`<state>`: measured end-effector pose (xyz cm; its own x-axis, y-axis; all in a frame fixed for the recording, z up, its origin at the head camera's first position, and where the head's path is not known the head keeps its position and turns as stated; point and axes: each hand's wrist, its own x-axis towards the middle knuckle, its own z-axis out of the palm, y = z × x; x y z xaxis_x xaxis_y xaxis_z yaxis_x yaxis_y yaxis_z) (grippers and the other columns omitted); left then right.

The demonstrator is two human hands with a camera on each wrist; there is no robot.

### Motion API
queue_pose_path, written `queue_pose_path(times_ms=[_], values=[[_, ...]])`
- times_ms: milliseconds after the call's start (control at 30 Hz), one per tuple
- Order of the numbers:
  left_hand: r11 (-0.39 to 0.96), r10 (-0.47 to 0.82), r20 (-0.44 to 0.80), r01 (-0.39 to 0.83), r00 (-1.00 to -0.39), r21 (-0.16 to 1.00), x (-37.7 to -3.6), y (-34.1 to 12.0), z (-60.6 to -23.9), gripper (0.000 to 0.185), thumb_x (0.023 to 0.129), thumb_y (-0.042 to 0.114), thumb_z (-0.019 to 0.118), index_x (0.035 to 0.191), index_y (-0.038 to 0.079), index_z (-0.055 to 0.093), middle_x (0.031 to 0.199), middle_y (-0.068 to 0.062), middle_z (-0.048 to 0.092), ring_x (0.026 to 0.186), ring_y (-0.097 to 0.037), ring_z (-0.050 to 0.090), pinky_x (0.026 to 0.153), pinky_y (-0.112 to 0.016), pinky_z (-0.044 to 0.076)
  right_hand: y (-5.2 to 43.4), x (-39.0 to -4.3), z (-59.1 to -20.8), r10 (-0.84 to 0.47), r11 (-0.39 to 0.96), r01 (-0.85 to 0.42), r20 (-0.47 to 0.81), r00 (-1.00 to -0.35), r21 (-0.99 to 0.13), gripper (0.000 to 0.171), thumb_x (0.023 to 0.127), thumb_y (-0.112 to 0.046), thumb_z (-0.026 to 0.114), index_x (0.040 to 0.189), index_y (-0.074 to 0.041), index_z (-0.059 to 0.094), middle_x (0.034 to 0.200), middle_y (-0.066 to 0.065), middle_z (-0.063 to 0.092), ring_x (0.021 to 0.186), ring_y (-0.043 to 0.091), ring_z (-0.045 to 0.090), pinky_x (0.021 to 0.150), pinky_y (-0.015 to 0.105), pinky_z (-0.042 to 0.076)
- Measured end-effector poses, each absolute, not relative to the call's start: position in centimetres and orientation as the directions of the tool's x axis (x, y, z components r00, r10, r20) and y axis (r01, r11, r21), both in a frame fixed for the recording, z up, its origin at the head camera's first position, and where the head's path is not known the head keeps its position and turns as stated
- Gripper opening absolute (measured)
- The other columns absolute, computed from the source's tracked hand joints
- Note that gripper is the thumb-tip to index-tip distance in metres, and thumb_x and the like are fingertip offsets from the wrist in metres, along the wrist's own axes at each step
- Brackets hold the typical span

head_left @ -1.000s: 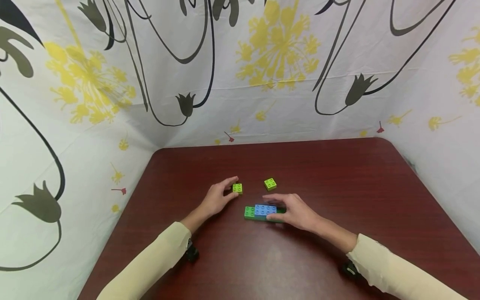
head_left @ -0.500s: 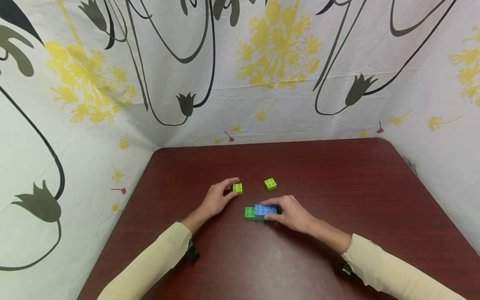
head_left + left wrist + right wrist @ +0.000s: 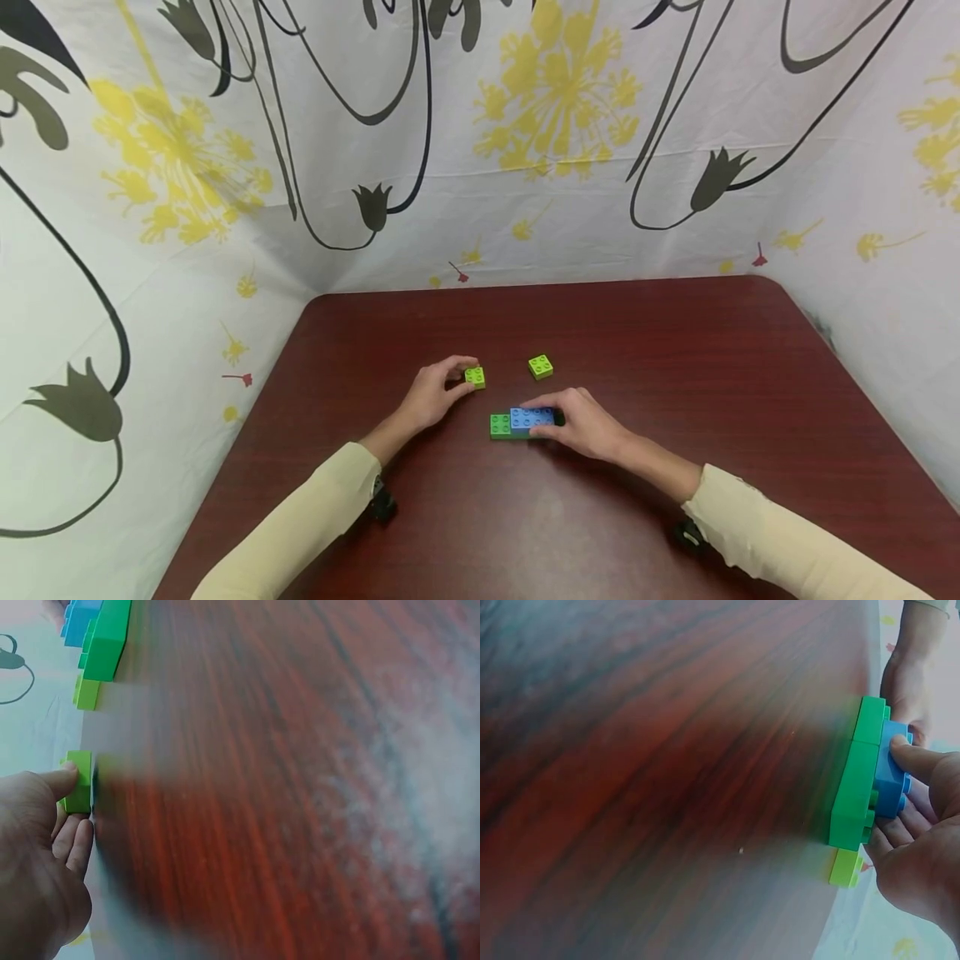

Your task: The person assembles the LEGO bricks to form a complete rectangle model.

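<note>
Green base plate half-hidden by right hand

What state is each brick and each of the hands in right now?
Left hand: pinches the near lime brick, which sits on the table.
Right hand: grips the blue brick.
Blue brick: stacked on the green brick.
Far lime brick: loose, untouched.

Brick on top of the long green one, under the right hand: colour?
Blue brick; clearest in the head view.
</note>
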<state>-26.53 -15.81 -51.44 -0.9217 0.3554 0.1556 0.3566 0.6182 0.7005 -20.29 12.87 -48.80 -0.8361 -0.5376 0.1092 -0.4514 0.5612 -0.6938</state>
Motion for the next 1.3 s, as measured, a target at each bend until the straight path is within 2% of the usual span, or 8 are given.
queue_pose_path(times_ms=[300,633,967,1300], values=[[0.576,0.398,0.162,0.384,-0.903,0.722,-25.9,-15.7,-51.0,0.040,0.088,0.023,0.076,0.126,0.024,0.063,0.121,0.007,0.067,0.107,-0.011,0.064,0.092,-0.030,0.053,13.0,-20.4,-48.9,-0.545,0.559,-0.463,0.115,-0.830,-0.688,0.036,0.087,-0.023,0.079,0.122,-0.019,0.072,0.112,-0.005,0.071,0.090,0.006,0.062,0.079,0.032,0.056],[0.527,0.492,0.125,0.409,-0.862,0.745,-24.7,-15.2,-50.0,0.038,0.086,0.028,0.079,0.121,0.026,0.065,0.118,0.015,0.066,0.102,-0.004,0.063,0.089,-0.026,0.052,12.9,-20.3,-48.6,-0.560,0.543,-0.474,0.121,-0.819,-0.693,0.036,0.088,-0.022,0.078,0.122,-0.017,0.072,0.111,-0.004,0.071,0.089,0.006,0.063,0.077,0.033,0.056],[0.445,0.580,0.109,0.425,-0.808,0.788,-23.9,-15.0,-49.7,0.039,0.085,0.030,0.079,0.121,0.027,0.066,0.116,0.015,0.067,0.102,-0.004,0.064,0.090,-0.027,0.053,12.9,-20.3,-48.7,-0.559,0.550,-0.468,0.111,-0.822,-0.692,0.035,0.088,-0.021,0.077,0.122,-0.016,0.072,0.114,-0.002,0.071,0.089,0.004,0.064,0.076,0.030,0.056],[0.421,0.620,0.090,0.427,-0.779,0.801,-23.2,-14.6,-49.4,0.040,0.083,0.025,0.082,0.121,0.023,0.067,0.116,0.014,0.067,0.102,-0.005,0.064,0.090,-0.029,0.053,12.9,-20.5,-48.6,-0.560,0.549,-0.469,0.112,-0.821,-0.692,0.035,0.088,-0.022,0.077,0.122,-0.016,0.072,0.113,-0.004,0.071,0.090,0.005,0.064,0.077,0.029,0.056]])
